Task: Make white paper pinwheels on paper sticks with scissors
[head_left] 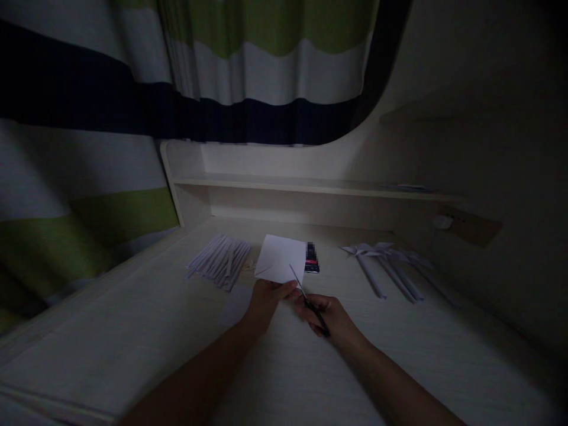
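Observation:
My left hand (266, 299) pinches the near edge of a square white sheet of paper (280, 257), holding it up over the desk. A slit or crease runs in from the sheet's lower left corner. In my right hand (328, 313) is a pair of scissors (306, 299) with dark handles. One blade lies over the paper near its lower right corner; the other blade is hard to make out. Both hands are close together. Under my left wrist, another pale sheet (235, 306) lies on the desk, partly covered by the arm.
Rolled white paper sticks (217, 260) lie in a bundle at left, beside small pale bits (249, 265). A dark phone-like object (312, 260) sits behind the sheet. Several paper pinwheels on sticks (390, 269) lie at right. A shelf (284, 184) and striped curtain (275, 71) stand behind.

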The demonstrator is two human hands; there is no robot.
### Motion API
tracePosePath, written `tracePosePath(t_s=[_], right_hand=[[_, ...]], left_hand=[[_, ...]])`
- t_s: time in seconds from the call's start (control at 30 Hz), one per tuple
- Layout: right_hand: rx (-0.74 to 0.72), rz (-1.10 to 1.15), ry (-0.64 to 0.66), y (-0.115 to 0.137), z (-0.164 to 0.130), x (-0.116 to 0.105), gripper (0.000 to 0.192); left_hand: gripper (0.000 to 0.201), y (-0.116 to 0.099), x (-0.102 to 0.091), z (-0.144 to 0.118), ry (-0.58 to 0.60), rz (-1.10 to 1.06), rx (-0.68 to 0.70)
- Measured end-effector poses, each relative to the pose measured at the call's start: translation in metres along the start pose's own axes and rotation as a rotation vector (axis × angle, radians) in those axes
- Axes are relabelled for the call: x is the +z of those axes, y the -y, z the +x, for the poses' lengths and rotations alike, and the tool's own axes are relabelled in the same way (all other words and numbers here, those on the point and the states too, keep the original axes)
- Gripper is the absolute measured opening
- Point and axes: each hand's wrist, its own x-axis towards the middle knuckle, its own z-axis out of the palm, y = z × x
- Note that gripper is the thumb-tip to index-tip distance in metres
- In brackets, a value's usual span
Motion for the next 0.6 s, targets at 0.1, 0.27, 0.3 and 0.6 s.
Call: tracePosePath(t_s=[0.1,0.27,0.3,0.6], right_hand=[[-0.001,-0.001,0.005,-0.002,0.001,0.0,0.035],[0.002,-0.017,-0.003,-0.002,0.001,-0.001,0.034],[0.0,-0.015,-0.002,-0.001,0.001,-0.001,0.034],[0.036,-0.061,0.003,-0.003,0.0,0.0,0.031]], left_hand=[[0.02,-0.002,0.001,-0.001,0.002,-0.008,-0.008],[0.023,0.0,0.001,-0.001,0.016,-0.039,-0.001],[0.024,0.001,0.001,0.0,0.017,-0.048,0.0],[0.038,-0.012,-0.006,0.001,-0.203,-0.273,0.092]])
